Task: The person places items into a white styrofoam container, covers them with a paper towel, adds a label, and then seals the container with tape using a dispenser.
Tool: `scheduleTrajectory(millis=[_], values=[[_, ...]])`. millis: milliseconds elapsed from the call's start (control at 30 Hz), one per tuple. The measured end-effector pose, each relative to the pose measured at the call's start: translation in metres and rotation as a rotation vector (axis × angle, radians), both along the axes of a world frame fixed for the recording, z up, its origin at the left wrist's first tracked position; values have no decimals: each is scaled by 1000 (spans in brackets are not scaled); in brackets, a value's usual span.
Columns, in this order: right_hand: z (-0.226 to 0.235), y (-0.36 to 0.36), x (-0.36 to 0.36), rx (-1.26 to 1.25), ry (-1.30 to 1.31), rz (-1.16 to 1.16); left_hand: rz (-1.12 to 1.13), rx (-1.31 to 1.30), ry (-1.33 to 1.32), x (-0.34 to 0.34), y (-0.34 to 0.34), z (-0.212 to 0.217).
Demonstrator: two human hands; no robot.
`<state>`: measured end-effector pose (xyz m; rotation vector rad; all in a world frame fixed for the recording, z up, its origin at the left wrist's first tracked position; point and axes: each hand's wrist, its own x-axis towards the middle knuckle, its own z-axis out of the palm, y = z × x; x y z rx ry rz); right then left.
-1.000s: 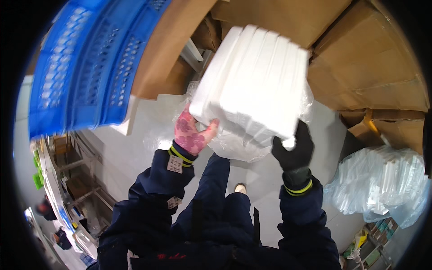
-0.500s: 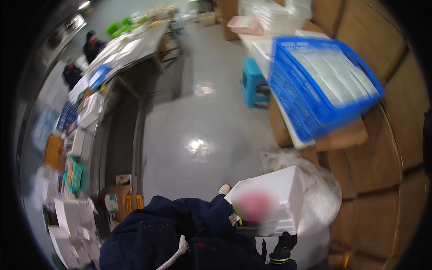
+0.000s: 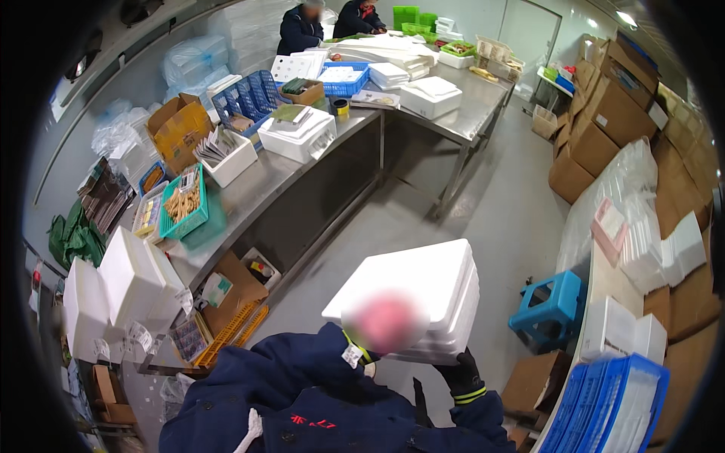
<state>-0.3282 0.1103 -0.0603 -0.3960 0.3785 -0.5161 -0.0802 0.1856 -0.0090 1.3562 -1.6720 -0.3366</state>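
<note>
A layered stack of white foam trays point(image 3: 411, 275) is held tilted in front of my body, above the floor. My right hand point(image 3: 461, 372), in a black glove with a yellow-striped cuff, grips its near right corner, the fingers hooked at the lower edge. A pink blur lies where my left hand point(image 3: 384, 323) reaches the stack's near left side from a navy sleeve. That blur hides the fingers, so their grip cannot be made out. The tray stack's underside is hidden.
On the left a steel table point(image 3: 249, 180) bears foam boxes, a teal basket point(image 3: 185, 202) and a blue crate point(image 3: 343, 79). Two people stand beyond it. A blue stool point(image 3: 547, 309), another blue crate point(image 3: 604, 404) and stacked cartons point(image 3: 604, 143) line the right.
My view has swung left, bringing the steel table closer and shifting the blue crate and stool to the lower right. The foam stack stays with me, my right hand still at its corner.
</note>
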Motion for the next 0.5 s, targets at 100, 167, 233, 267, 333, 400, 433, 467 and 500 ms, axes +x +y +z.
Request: scheduleTrajectory(millis=[100, 167, 233, 267, 333, 400, 433, 467, 500], values=[[9, -72, 53, 28, 55, 120, 169, -91, -365, 48, -40, 17], [-3, -125, 79, 93, 54, 161, 214, -157, -430, 73, -74, 22], [-14, -177, 107, 8, 55, 170, 277, -231, -497, 96, -114, 21], [-17, -205, 123, -35, 54, 179, 320, -282, -547, 109, -136, 22], [-9, -252, 160, -32, -43, 233, 433, -371, -724, 131, -186, 36], [-45, -314, 205, -129, -115, 192, 641, -99, -1032, 146, -228, 48], [-48, -339, 224, -149, -116, 175, 735, 187, -1105, 150, -251, 46], [-47, -357, 249, -155, -132, 168, 504, 54, -315, 175, -272, 33], [-45, -376, 274, -134, -145, 172, 425, 9, -14, 201, -291, 22]])
